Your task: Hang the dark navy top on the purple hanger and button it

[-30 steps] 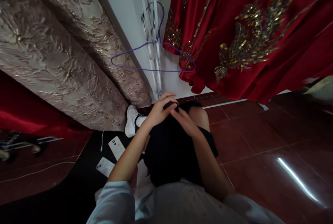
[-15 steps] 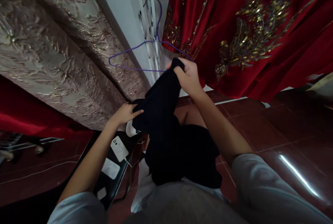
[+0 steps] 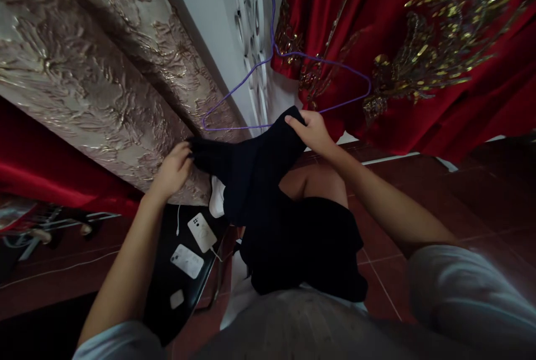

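Here we see the left hand [image 3: 172, 168] and the right hand [image 3: 315, 132] each closed on one end of a black garment [image 3: 259, 181], which is stretched between them above the lap, its lower part lost against dark clothing. Just behind it hangs a purple hanger [image 3: 288, 89], partly hidden, before a red embroidered dress [image 3: 419, 42]. Two phones [image 3: 195, 245] lie on a dark surface whose kind we cannot make out.

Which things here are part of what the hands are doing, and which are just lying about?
In hand:
- black garment, gripped at its upper edge by the left hand and right hand
- purple wire hanger, hanging just behind it

Lying about:
- two white phones on the black stool
- red embroidered gown
- gold brocade fabric
- white shoe
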Demonstrator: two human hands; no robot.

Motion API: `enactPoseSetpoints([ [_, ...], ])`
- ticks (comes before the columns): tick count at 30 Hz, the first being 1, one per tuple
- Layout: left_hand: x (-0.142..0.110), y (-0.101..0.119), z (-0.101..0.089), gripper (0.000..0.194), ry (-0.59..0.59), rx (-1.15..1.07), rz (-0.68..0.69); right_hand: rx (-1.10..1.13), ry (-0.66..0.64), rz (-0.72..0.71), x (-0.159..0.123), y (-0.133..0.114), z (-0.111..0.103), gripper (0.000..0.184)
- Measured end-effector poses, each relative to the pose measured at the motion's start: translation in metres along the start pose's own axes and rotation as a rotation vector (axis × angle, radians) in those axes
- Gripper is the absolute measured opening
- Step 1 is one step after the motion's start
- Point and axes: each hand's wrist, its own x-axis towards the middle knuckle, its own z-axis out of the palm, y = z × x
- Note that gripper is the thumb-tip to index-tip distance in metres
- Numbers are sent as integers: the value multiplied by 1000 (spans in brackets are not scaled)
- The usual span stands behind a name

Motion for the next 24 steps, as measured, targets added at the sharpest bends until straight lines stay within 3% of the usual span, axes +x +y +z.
enactPoseSetpoints([
  [3,32,21,-13,29,277,-53,99,-79,46,7,-5,-13,-19,43],
  [5,58,45,-16,29,356,-138,135,-80,35,25,-7,-21,-23,42],
  [9,106,96,-6,17,266,-272,210,-42,-9,89,-14,-31,-20,40],
  [12,128,118,3,29,252,-319,259,-64,-43,48,-21,-38,-22,34],
  [15,138,118,2,35,262,-301,263,-113,-120,-76,-31,-49,-39,14],
  [16,139,114,0,33,259,-269,265,-136,-113,-110,-35,-53,-48,22],
  [18,141,105,-7,27,250,-189,280,-192,3,-147,-42,-60,-71,39],
  [21,147,92,-16,20,236,-60,320,-303,284,-149,-42,-65,-111,36],
  [23,150,87,-20,23,252,12,335,-337,325,-109,-33,-69,-135,25],
  [24,152,86,-21,25,276,39,340,-328,276,-69,-27,-72,-144,25],
])
